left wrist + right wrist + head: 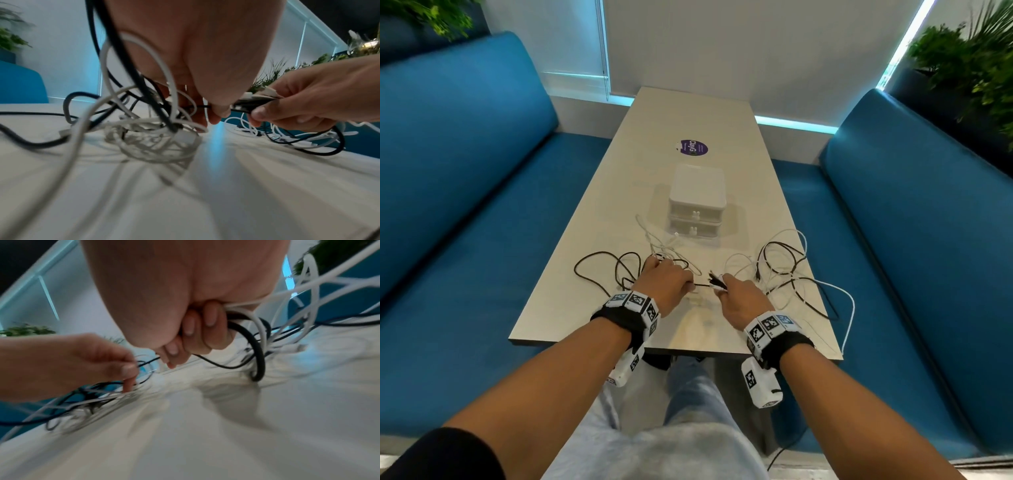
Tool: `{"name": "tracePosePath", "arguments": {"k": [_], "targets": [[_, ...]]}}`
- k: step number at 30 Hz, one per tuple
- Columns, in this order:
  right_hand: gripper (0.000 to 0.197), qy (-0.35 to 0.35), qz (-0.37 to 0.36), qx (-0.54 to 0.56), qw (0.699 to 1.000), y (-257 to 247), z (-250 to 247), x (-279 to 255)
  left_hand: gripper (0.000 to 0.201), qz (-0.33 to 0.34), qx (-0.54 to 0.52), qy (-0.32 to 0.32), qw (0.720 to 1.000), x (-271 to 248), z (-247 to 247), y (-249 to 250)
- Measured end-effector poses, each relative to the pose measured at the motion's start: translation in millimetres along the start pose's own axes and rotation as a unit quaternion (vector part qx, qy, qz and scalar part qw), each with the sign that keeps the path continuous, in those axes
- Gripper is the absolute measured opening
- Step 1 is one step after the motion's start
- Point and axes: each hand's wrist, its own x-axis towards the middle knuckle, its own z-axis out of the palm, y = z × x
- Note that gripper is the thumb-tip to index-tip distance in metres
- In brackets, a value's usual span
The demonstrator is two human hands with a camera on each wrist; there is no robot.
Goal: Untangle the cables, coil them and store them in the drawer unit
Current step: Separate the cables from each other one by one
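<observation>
Black and white cables lie tangled across the near half of the table [585, 315]. One heap [619, 267] sits by my left hand, another heap [791, 270] by my right. My right hand [722, 287] grips a bundle of cable ends [715, 278], seen as black and white plugs [255, 99] in the left wrist view, with several cables [257, 337] running out of the fist. My left hand [688, 285] pinches a thin black cable [202, 106] stretched between both hands. The white drawer unit [697, 202] stands behind, both drawers closed.
A purple round sticker [691, 149] lies on the table beyond the drawer unit. Blue benches [465, 205] flank the table on both sides. One white cable [852, 318] hangs over the right table edge. Plants [969, 65] stand at the back corners.
</observation>
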Motion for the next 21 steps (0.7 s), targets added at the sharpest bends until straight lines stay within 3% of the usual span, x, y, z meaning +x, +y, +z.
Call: {"name": "tracePosePath", "arguments": {"k": [5, 8, 14, 18, 21], "targets": [[0.028, 0.001, 0.084, -0.005, 0.996, 31, -14, 4, 0.027, -0.004, 0.021, -0.006, 1.0, -4, -4, -10], [0.029, 0.018, 0.097, 0.023, 0.995, 30, -15, 5, 0.027, -0.002, 0.024, -0.005, 1.0, -4, -3, -7], [0.03, 0.072, 0.019, 0.064, 0.995, 9, -10, -3, 0.026, -0.011, 0.038, -0.01, 0.999, -6, 10, 3], [0.023, 0.031, -0.046, 0.05, 0.997, -16, -1, -5, 0.024, -0.003, 0.04, -0.004, 0.999, -4, 8, 13], [0.019, -0.001, -0.043, 0.058, 0.997, -22, 3, 0, 0.025, 0.018, 0.051, -0.002, 0.999, -4, 6, 11]]}}
